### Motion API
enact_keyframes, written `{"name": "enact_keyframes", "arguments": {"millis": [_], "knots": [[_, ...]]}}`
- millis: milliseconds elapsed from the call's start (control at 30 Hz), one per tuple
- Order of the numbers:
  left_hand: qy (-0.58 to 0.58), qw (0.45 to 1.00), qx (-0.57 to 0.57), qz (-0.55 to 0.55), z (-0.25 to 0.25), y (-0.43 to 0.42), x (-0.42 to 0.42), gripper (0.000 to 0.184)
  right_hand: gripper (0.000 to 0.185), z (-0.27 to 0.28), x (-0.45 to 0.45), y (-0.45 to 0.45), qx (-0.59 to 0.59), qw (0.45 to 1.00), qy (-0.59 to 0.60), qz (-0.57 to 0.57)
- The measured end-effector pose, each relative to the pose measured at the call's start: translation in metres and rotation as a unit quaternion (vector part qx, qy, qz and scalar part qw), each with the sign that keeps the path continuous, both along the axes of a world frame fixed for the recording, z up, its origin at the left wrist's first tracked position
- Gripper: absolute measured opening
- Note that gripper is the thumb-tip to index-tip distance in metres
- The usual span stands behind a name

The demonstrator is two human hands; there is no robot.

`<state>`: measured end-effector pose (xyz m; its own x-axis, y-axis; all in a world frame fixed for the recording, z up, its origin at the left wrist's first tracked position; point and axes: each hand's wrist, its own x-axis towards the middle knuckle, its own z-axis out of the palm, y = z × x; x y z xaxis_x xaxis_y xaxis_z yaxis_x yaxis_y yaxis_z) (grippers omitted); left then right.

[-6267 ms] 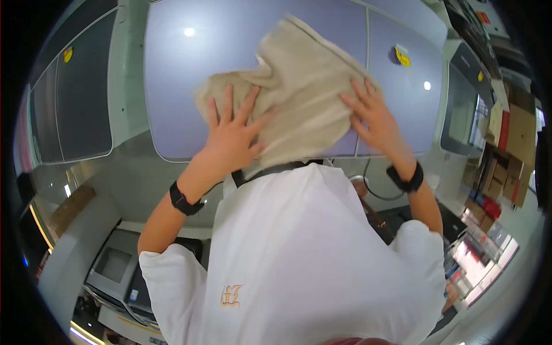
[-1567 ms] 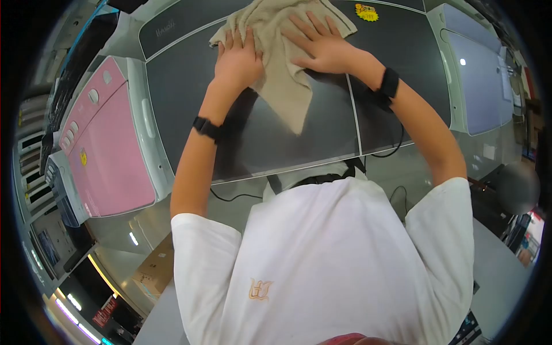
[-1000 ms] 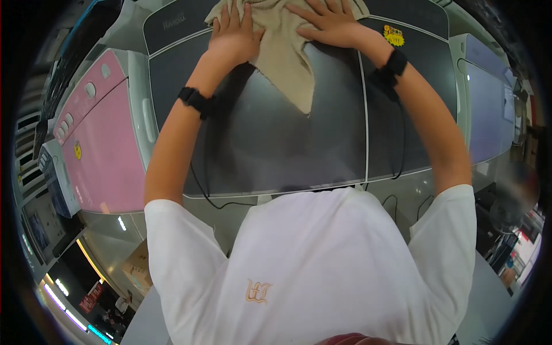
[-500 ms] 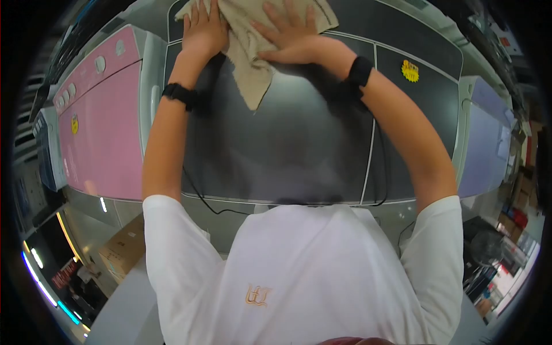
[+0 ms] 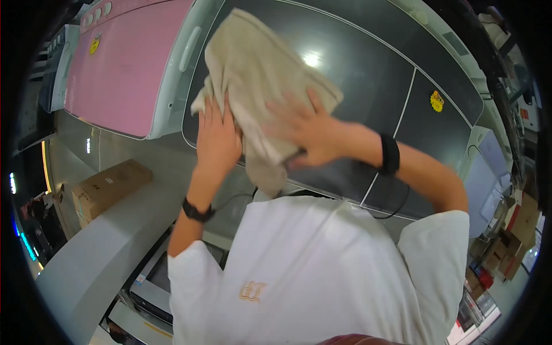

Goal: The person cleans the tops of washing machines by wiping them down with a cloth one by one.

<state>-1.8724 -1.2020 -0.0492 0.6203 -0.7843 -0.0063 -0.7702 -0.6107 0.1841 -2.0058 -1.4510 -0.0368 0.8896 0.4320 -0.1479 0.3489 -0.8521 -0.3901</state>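
A beige cloth [image 5: 253, 69] lies bunched over the left front part of a glossy dark panel [image 5: 351, 75] with pale trim lines. My left hand [image 5: 219, 135] rests flat on the cloth's left side, close to the panel's front edge, its fingers stretched out. On the cloth's right side, my right hand [image 5: 307, 129] has spread fingers, blurred by motion. One end of the cloth hangs over the front edge toward my white shirt. Both wrists wear black bands.
To the left is a pink machine [image 5: 123, 63] with knobs and a yellow sticker. A lilac machine [image 5: 489, 184] stands at the right. A cardboard box [image 5: 112, 187] sits on the floor at left. Another yellow sticker [image 5: 437, 101] marks the dark panel. A black cable hangs near its front edge.
Both hands and the cloth have come from the panel's far side to its near left edge. The camera view has turned, so the pink machine appears higher.
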Motion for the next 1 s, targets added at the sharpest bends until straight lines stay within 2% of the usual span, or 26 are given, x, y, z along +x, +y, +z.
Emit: {"name": "enact_keyframes", "arguments": {"millis": [100,200,267,367,467,500,633,867,1000], "knots": [[0.052,0.998,0.011,0.021,0.004,0.027,-0.052,0.079,0.088,0.020,-0.069,-0.006,0.032,0.994,0.099,0.039],[0.058,0.998,0.009,0.023,0.004,0.025,-0.084,0.083,0.080,0.021,-0.105,-0.038,-0.004,0.996,0.088,0.004],[0.051,0.998,-0.007,0.030,0.001,0.006,-0.102,0.086,0.078,0.029,-0.099,-0.065,-0.030,0.993,0.115,-0.025],[0.048,0.997,-0.053,0.006,-0.004,-0.047,-0.105,0.088,0.076,0.010,-0.099,-0.084,-0.042,0.982,0.062,-0.173],[0.041,0.996,-0.077,-0.037,-0.001,-0.078,-0.110,0.088,0.080,0.016,-0.119,-0.058,-0.035,0.968,0.025,-0.246],[0.058,0.996,-0.063,-0.041,-0.003,-0.079,-0.115,0.088,0.086,0.022,-0.131,-0.046,-0.040,0.965,0.041,-0.256],[0.091,0.993,-0.026,-0.065,0.007,-0.066,-0.131,0.084,0.089,0.020,-0.201,0.002,-0.054,0.934,0.084,-0.344],[0.043,0.984,0.010,-0.170,0.016,-0.081,-0.166,0.072,0.080,0.035,-0.278,0.040,0.007,0.897,0.096,-0.431],[0.039,0.982,-0.009,-0.184,0.023,-0.124,-0.205,0.074,0.070,0.032,-0.322,0.024,-0.007,0.852,0.086,-0.517]]}}
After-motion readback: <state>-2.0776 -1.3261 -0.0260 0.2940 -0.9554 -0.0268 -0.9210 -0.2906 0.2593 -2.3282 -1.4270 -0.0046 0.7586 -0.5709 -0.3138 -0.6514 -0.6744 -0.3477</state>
